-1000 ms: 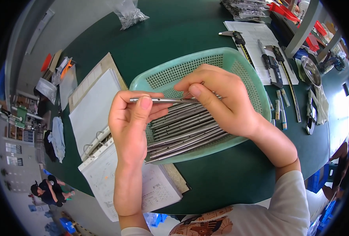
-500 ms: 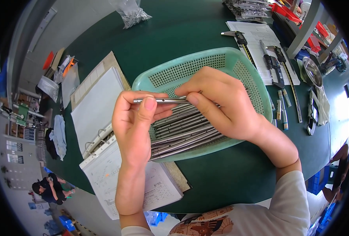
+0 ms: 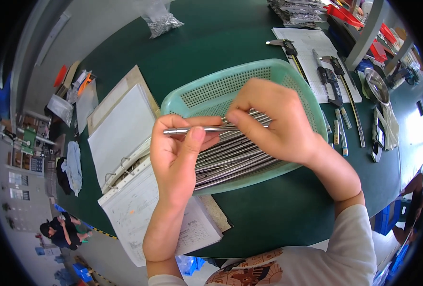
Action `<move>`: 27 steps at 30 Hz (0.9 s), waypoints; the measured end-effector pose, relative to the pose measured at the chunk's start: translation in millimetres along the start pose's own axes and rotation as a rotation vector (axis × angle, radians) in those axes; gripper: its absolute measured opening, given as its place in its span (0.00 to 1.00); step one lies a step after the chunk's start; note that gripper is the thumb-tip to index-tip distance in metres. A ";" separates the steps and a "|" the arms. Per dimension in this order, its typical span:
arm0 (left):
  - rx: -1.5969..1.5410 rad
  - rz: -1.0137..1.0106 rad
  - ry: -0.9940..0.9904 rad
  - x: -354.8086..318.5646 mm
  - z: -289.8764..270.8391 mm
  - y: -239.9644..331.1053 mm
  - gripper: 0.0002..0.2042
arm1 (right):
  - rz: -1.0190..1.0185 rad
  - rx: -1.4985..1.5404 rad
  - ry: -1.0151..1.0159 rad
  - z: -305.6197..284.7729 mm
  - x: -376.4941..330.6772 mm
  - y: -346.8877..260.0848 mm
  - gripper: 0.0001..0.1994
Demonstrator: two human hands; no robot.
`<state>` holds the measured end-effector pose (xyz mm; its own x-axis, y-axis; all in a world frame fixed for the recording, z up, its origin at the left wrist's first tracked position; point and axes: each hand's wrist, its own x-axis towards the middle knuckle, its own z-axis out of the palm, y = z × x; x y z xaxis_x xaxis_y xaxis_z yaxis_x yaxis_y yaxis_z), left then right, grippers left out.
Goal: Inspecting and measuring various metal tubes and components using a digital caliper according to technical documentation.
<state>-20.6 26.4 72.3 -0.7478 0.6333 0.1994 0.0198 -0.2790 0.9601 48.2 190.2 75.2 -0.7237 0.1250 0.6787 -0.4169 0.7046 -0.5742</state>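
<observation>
My left hand [image 3: 178, 159] and my right hand [image 3: 273, 124] both grip one thin metal rod [image 3: 206, 129], held level above a mint-green perforated plastic basket [image 3: 230, 83]. The left thumb and fingers pinch the rod's left end; the right fingertips close on its right part. Several more metal rods [image 3: 230, 159] lie side by side in the basket, just under my hands and partly hidden by them.
An open ring binder with white sheets [image 3: 121, 157] lies left of the basket on the dark green table [image 3: 211, 38]. Calipers [image 3: 328, 78], papers and small tools sit at the right. A clear plastic bag [image 3: 160, 21] lies at the far edge.
Both hands keep hold of the rod and stay over the basket; the rod has shifted only slightly.
</observation>
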 end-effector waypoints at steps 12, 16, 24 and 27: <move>0.064 -0.032 0.128 0.3 -3.8 1.5 0.08 | 0.112 0.172 -0.038 -21.7 -19.4 24.6 0.02; 0.056 -0.038 0.143 1.5 -4.9 -3.8 0.08 | 0.131 0.192 -0.085 -23.2 -19.3 25.6 0.02; 0.053 -0.049 0.161 0.9 -0.9 -4.5 0.08 | 0.050 0.102 -0.036 -28.8 -22.8 31.1 0.02; 0.039 -0.045 0.194 0.3 -2.1 -4.2 0.09 | 0.007 0.031 -0.133 -34.8 -19.1 28.5 0.03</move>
<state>-22.3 26.2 67.8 -0.8622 0.4925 0.1184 0.0063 -0.2234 0.9747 69.3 232.2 61.8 -0.7920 0.0345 0.6096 -0.4274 0.6817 -0.5938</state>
